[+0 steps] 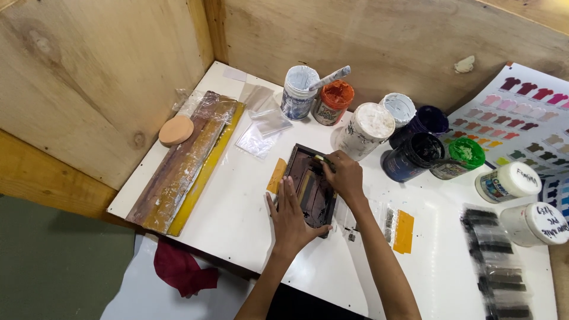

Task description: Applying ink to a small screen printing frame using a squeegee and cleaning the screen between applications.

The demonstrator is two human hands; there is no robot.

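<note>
Right grip hides tool on frame.

Plywood corner with a white counter

Bare plywood walls meet behind the white counter; grey-green floor lies lower left, under even, soft light.

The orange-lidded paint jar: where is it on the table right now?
In the head view, the orange paint jar stands at the back of the white table, between the white jar with a stirring stick and a larger white-lidded tub.
</note>
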